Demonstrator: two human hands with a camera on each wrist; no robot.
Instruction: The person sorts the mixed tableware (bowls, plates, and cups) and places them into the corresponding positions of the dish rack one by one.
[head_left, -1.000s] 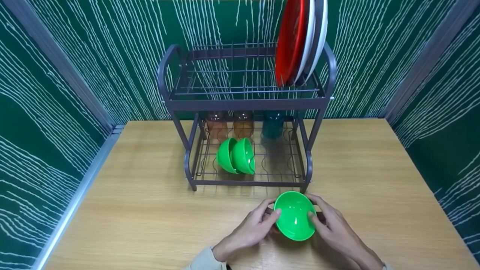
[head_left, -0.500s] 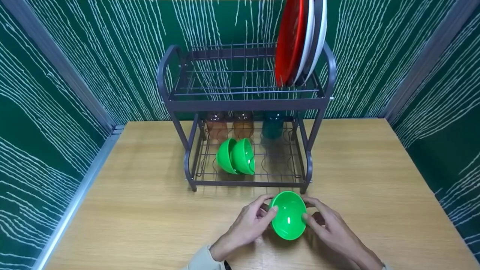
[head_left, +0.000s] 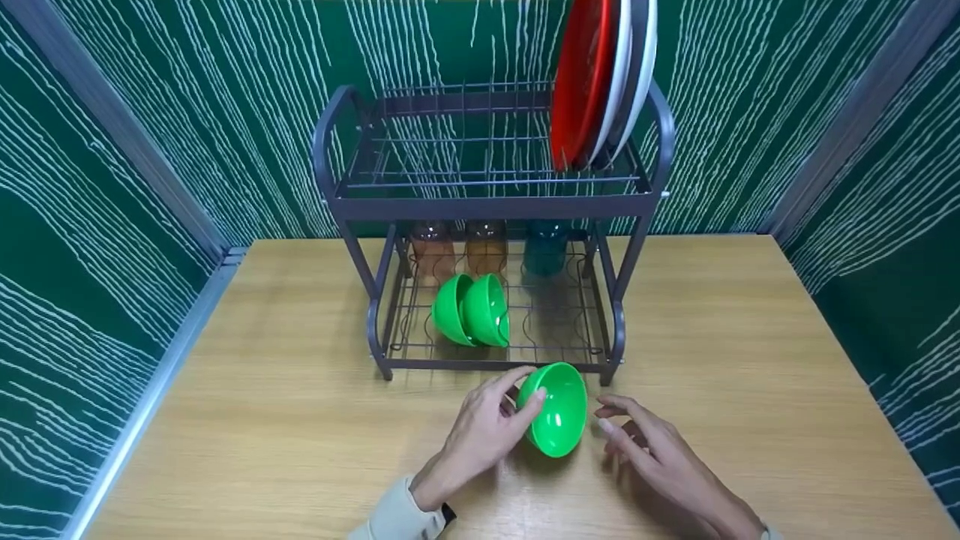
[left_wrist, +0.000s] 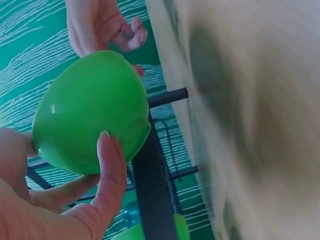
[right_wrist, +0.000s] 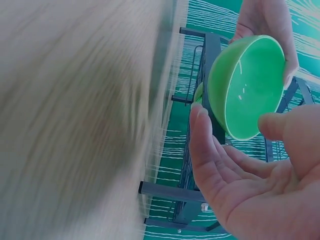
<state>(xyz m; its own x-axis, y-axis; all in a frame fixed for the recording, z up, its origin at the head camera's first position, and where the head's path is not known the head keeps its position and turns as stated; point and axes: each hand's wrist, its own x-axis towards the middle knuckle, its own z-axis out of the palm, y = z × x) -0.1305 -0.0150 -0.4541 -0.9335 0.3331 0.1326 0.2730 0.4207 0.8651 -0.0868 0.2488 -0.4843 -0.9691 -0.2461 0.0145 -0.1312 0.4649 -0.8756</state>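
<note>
A green bowl (head_left: 561, 412) is held tilted above the table, in front of the rack, its hollow turned to the right. My left hand (head_left: 484, 424) grips it by the left side, thumb over the rim and fingers behind; the left wrist view shows the fingers against the bowl's outside (left_wrist: 90, 110). My right hand (head_left: 656, 454) is just right of the bowl, apart from it, with its fingers loosely bent and nothing in them. Two more green bowls (head_left: 450, 311) stand on edge, side by side, on the lower tier of the dark metal dish rack (head_left: 495, 208).
On the upper tier, a red plate (head_left: 581, 86) and several white and dark plates stand upright at the right. Behind the bowls are a pink glass (head_left: 433, 251), an amber glass (head_left: 486, 251) and a teal glass (head_left: 546, 251). Green patterned walls enclose the wooden table (head_left: 277, 420).
The bowl has moved left and towards the rack, turning its hollow further right. My right hand has let go of it, while my left hand keeps its grip.
</note>
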